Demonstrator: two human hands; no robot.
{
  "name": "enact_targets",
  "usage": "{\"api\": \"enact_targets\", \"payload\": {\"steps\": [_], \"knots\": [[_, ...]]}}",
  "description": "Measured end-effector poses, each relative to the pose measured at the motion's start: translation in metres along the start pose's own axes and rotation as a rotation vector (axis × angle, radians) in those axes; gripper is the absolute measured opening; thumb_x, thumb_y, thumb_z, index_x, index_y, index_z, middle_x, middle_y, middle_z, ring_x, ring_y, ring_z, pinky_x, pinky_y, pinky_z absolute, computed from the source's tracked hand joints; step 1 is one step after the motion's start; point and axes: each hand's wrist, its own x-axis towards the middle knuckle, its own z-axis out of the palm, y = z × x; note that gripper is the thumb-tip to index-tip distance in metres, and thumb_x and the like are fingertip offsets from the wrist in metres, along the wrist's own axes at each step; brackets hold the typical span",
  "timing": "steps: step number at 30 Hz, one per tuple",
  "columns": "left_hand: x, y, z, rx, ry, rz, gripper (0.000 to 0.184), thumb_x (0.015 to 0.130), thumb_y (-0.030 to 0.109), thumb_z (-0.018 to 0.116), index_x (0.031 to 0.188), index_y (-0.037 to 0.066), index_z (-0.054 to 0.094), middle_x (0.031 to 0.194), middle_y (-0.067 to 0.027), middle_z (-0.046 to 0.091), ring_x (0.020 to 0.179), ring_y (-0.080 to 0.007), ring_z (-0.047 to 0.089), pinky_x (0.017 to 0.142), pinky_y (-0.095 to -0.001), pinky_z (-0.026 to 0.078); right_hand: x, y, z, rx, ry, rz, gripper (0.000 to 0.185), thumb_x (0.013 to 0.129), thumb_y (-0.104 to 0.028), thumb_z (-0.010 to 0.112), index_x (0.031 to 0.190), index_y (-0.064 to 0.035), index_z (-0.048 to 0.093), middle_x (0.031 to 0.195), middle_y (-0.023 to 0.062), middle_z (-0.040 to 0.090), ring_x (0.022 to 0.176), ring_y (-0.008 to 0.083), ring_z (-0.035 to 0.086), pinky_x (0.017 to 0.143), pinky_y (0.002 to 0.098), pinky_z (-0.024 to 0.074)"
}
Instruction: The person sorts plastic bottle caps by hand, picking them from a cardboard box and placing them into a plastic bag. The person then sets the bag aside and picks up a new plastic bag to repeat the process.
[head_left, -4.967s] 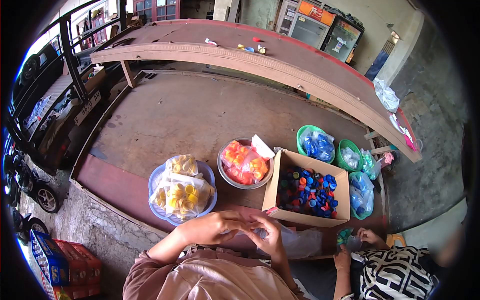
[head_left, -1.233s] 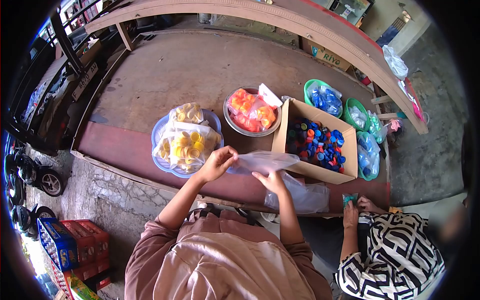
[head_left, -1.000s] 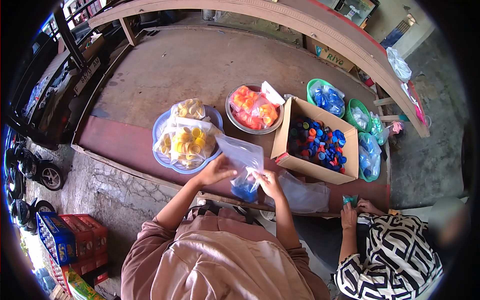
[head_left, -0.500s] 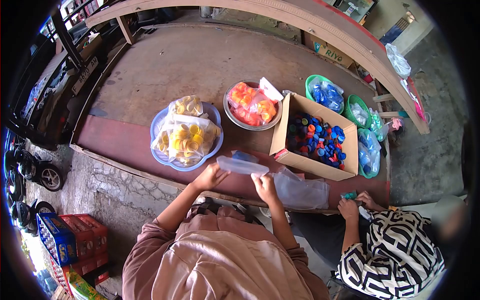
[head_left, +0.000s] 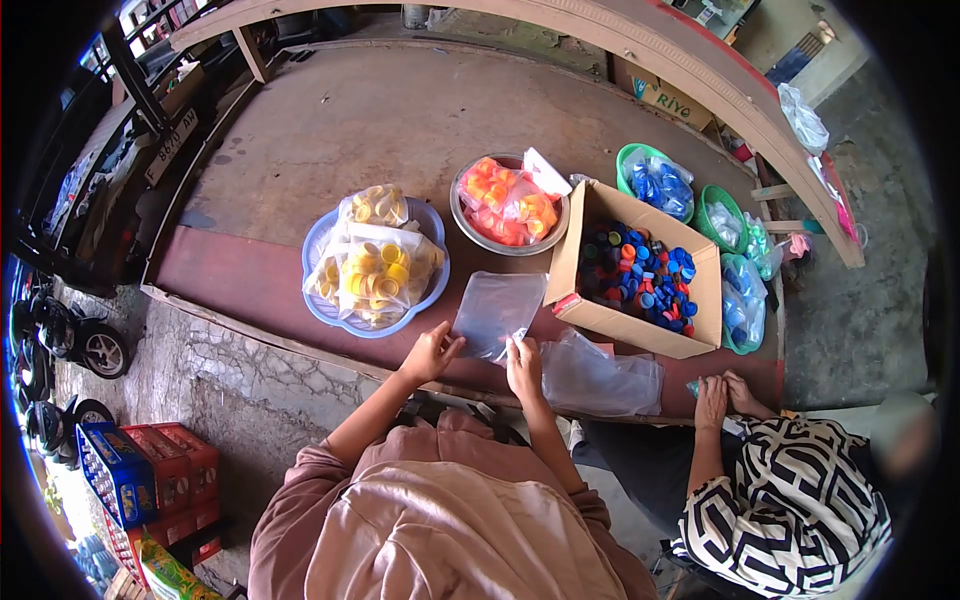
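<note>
A clear plastic bag (head_left: 497, 305) is stretched flat between my two hands above the table's near edge. My left hand (head_left: 432, 354) pinches its lower left corner. Its lower right corner is gripped by my right hand (head_left: 523, 365), where the plastic bunches up. Just right of that hand lies a pile of flat clear bags (head_left: 600, 378). Beyond my left hand stands a blue basket (head_left: 440, 280) with bags of yellow bottle caps (head_left: 380, 272). An open cardboard box (head_left: 640, 342) of blue, red and dark bottle caps (head_left: 640, 275) stands beyond the pile.
A metal bowl (head_left: 480, 240) holds bagged orange caps (head_left: 510, 200). Green baskets (head_left: 625, 160) with bagged blue caps line the right side. At right sits a person in a patterned shirt (head_left: 790, 500), hands (head_left: 715, 400) at the table edge. Drink crates (head_left: 150, 470) are stacked lower left.
The bag has gone from a narrow, tilted strip to hanging broad and flat toward the table. My left hand has moved slightly right and both hands are a little closer together.
</note>
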Motion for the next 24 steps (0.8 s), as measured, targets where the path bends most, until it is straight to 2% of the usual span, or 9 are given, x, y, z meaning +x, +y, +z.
{"api": "enact_targets", "payload": {"steps": [3,4,5,8,11,14,18,22,24], "knots": [[0.009,-0.003,0.009,0.276,0.21,0.218,0.019,0.082,0.013,0.061,0.079,-0.001,0.048,0.087,-0.0189,0.054,0.071,-0.03,0.056,0.063,-0.0367,0.047,0.005,0.014,0.009,-0.024,0.052,-0.035,0.026,0.092,-0.021,0.045,0.091,-0.0018,0.063,0.089,0.0158,0.056,0.085,0.0309,0.054,0.075,0.0382,0.0423],[0.015,-0.007,0.014,0.211,0.308,0.399,0.015,0.08,0.01,0.06,0.081,-0.001,0.049,0.088,-0.0195,0.05,0.077,-0.0351,0.052,0.069,-0.0406,0.045,0.006,0.019,0.012,-0.02,0.065,-0.062,0.026,0.091,-0.021,0.046,0.09,-0.0019,0.063,0.09,0.016,0.056,0.086,0.0312,0.054,0.075,0.0384,0.0421],[0.018,-0.011,0.018,0.161,0.274,0.35,0.014,0.081,0.01,0.059,0.082,-0.001,0.049,0.088,-0.0197,0.05,0.079,-0.0362,0.051,0.07,-0.0414,0.044,0.007,0.024,0.016,-0.028,0.135,-0.133,0.027,0.092,-0.022,0.045,0.089,-0.0019,0.063,0.084,0.0152,0.058,0.081,0.0286,0.056,0.073,0.0372,0.0427],[0.025,-0.005,0.016,0.179,0.158,0.212,0.015,0.083,0.011,0.056,0.084,-0.002,0.048,0.087,-0.0216,0.049,0.081,-0.0383,0.05,0.072,-0.0427,0.042,0.01,0.02,0.011,0.1,-0.044,0.143,0.026,0.09,-0.02,0.046,0.086,-0.0009,0.063,0.076,0.0149,0.06,0.072,0.0311,0.058,0.069,0.0388,0.0449],[0.029,0.001,0.019,0.076,0.258,0.166,0.017,0.085,0.012,0.055,0.084,-0.003,0.048,0.086,-0.0215,0.048,0.078,-0.0376,0.048,0.071,-0.0421,0.041,0.009,0.008,0.003,0.233,-0.016,0.108,0.026,0.091,-0.02,0.046,0.087,0.0004,0.062,0.075,0.0141,0.062,0.064,0.0196,0.056,0.06,0.0321,0.0434],[0.031,0.017,0.018,-0.062,0.319,0.131,0.017,0.087,0.013,0.055,0.086,-0.003,0.049,0.085,-0.0177,0.047,0.073,-0.0279,0.052,0.065,-0.0349,0.045,0.008,0.002,0.005,0.314,0.083,0.103,0.027,0.092,-0.02,0.045,0.09,0.0023,0.06,0.074,0.0135,0.061,0.063,0.0169,0.055,0.058,0.0307,0.0424],[0.035,0.027,0.017,-0.176,0.387,0.108,0.015,0.088,0.012,0.054,0.087,-0.003,0.049,0.087,-0.0131,0.048,0.074,-0.0191,0.053,0.067,-0.0291,0.047,0.015,0.006,0.011,0.379,0.081,0.114,0.026,0.091,-0.02,0.046,0.091,0.0041,0.056,0.083,0.019,0.059,0.074,0.0262,0.056,0.065,0.0358,0.0426],[0.037,0.024,0.027,-0.168,0.476,0.18,0.015,0.089,0.012,0.053,0.087,-0.003,0.049,0.092,-0.0102,0.048,0.077,-0.0156,0.052,0.071,-0.0271,0.047,0.028,-0.003,-0.006,0.071,0.018,0.145,0.025,0.091,-0.02,0.047,0.09,0.0044,0.054,0.082,0.0214,0.056,0.075,0.0296,0.054,0.065,0.0395,0.0407],[0.04,0.026,0.027,-0.355,0.398,0.201,0.016,0.089,0.012,0.053,0.089,-0.004,0.05,0.092,-0.0099,0.049,0.079,-0.0145,0.051,0.071,-0.0266,0.046,0.032,-0.003,-0.011,0.357,-0.052,0.19,0.022,0.09,-0.019,0.049,0.09,0.0035,0.053,0.08,0.0161,0.056,0.076,0.0239,0.055,0.065,0.0388,0.0416]]}}
